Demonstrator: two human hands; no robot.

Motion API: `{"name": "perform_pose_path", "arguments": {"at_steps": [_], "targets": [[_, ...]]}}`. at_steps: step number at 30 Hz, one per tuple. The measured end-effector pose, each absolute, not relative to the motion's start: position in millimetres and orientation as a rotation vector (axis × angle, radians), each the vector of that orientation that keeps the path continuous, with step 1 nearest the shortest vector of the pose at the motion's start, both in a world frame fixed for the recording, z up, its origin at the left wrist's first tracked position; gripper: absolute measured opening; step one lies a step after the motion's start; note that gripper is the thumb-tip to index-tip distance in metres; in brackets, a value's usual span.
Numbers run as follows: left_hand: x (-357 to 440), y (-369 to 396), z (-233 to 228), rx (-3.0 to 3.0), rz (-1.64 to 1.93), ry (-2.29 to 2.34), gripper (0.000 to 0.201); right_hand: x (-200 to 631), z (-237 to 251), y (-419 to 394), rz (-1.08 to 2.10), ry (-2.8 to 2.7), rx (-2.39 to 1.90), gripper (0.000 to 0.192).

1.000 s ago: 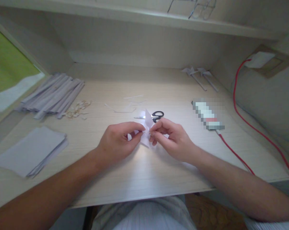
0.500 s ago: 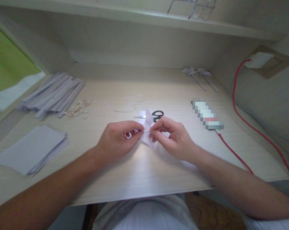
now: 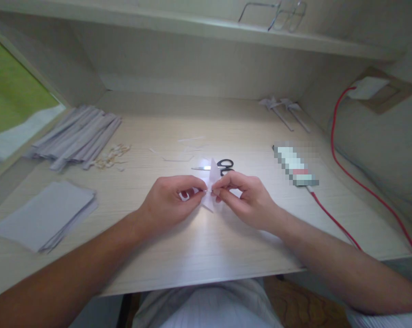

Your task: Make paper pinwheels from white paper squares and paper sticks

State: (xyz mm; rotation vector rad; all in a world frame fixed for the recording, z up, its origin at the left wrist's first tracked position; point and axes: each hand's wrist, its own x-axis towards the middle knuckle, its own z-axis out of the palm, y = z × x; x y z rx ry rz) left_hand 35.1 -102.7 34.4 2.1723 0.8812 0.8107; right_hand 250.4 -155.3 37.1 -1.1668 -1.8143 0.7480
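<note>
Over the middle of the desk, a white folded paper pinwheel (image 3: 214,170) stands on edge between my hands. My left hand (image 3: 173,197) is closed, its thumb and forefinger pinching at the pinwheel's centre from the left. From the right, my right hand (image 3: 245,197) pinches at the same centre, thumb against fingers. A tiny pale piece shows between the two sets of fingertips; its kind is too small to make out. Just behind the pinwheel lies a pair of scissors (image 3: 226,163) with black handles, blades pointing left and partly covered by the paper.
Rolled paper sticks (image 3: 78,135) are piled at the left, beside small white-tipped pieces (image 3: 110,156). Nearer lies a stack of paper (image 3: 50,214). Thin paper strips (image 3: 177,159) lie behind my hands. Two finished pinwheels (image 3: 277,109), a phone (image 3: 296,165) and its red cable (image 3: 342,155) are at right.
The pinwheel has turned slightly and shows a narrower face. Both hands stay pinched at its centre, nearly in place.
</note>
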Motion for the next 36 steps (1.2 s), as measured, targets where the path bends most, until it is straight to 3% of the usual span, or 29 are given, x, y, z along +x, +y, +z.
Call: {"name": "perform_pose_path", "arguments": {"at_steps": [20, 36], "targets": [[33.1, -106.8, 38.4, 2.199, 0.836, 0.865, 0.015, 249.5, 41.9, -160.9, 1.038, -1.753, -1.159, 0.015], [32.5, -108.0, 39.5, 2.24, 0.914, 0.872, 0.018, 249.0, 39.6, -161.6, 0.755, -1.792, -1.183, 0.014]]}}
